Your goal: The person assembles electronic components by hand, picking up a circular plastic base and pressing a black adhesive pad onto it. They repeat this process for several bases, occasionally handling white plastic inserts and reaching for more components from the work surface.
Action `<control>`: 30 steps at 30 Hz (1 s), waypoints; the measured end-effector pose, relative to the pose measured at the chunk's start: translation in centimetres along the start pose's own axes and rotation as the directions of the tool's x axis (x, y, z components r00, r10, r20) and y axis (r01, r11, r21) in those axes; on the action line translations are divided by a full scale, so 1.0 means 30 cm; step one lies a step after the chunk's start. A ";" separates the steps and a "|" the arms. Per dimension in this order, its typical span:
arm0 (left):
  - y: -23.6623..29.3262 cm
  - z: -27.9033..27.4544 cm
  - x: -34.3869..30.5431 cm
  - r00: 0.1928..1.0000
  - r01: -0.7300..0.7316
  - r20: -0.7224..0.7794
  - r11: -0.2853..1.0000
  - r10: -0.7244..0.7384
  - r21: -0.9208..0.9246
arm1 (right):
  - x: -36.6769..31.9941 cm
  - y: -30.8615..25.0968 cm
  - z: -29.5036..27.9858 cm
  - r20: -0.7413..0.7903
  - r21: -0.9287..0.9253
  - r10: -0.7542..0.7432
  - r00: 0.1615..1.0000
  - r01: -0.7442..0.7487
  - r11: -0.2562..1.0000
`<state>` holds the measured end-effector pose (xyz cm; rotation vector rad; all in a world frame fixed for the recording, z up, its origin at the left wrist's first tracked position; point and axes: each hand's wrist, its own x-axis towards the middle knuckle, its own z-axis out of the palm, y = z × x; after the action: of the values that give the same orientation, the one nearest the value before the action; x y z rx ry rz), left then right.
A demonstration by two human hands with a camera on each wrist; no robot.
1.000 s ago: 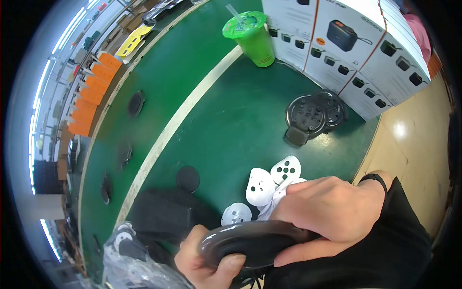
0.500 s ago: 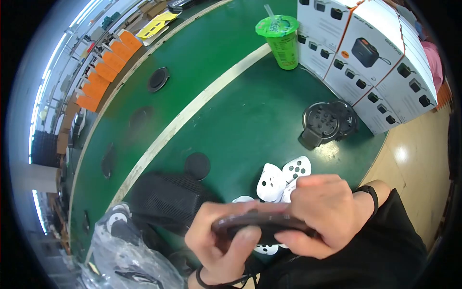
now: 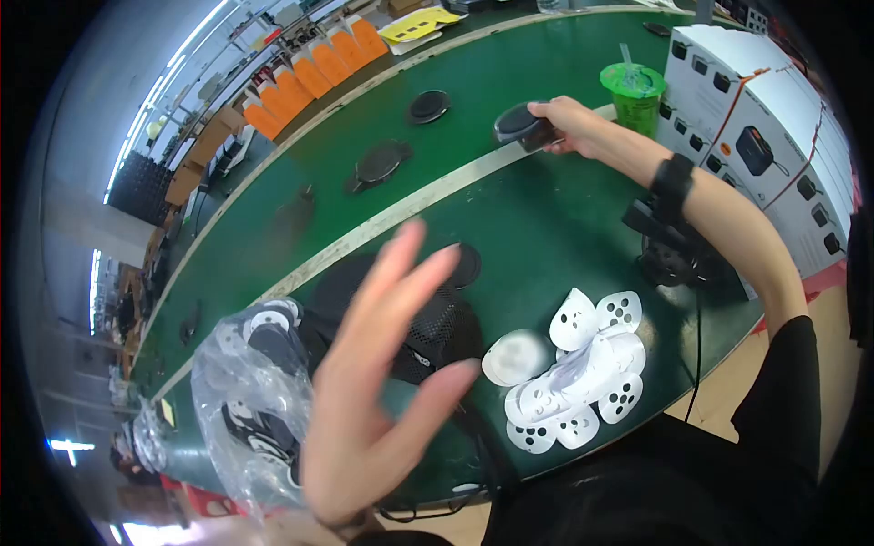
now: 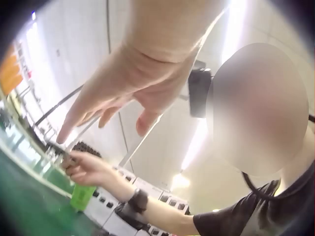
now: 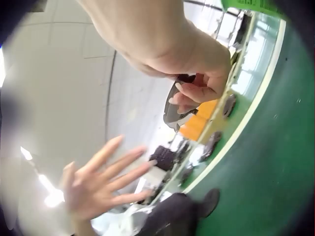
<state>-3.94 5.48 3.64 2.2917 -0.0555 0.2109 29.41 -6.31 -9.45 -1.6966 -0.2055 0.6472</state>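
My right hand (image 3: 575,127) reaches out to the far side and grips a dark round disc-shaped part (image 3: 517,124) by its edge, over the pale stripe in the head view. The right wrist view shows curled fingers on the disc (image 5: 172,112). My left hand (image 3: 369,391) is raised in the foreground with fingers and thumb spread, holding nothing. Behind it lies a black mesh-covered case (image 3: 448,329), partly hidden by the hand. A pile of white cut-out pieces with dark holes (image 3: 587,369) lies on the green table (image 3: 528,241) to its right.
Several dark discs, including one black disc (image 3: 429,106), lie beyond the pale stripe. A clear plastic bag of parts (image 3: 214,400) is at left. A green cup (image 3: 635,109) and white printed boxes (image 3: 760,150) stand at right. Black moulded parts (image 3: 669,266) sit under my right forearm.
Both hands gripped the dark disc close to my body. My left hand has let go and spread; my right hand has carried the disc out to the stripe. The head view has turned.
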 end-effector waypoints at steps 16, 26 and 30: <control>-0.538 -0.329 -0.706 0.714 0.683 -0.319 0.520 -0.624 0.513 | 0.279 -0.027 0.000 -0.030 -0.313 0.012 0.999 -0.021 0.950; -0.492 -0.138 -0.705 0.829 0.527 -0.290 0.493 -0.479 0.692 | -0.626 -0.291 0.521 0.894 -0.135 -0.403 0.198 0.975 0.179; -0.670 -0.093 -0.864 0.903 0.423 -0.322 0.457 -0.285 0.782 | -0.873 -0.318 0.807 0.974 0.192 -0.189 -0.124 0.898 0.396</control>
<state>-27.66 20.23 -13.78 3.1756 0.7889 0.2067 -2.85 4.10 5.21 -1.1354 -2.3179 0.8089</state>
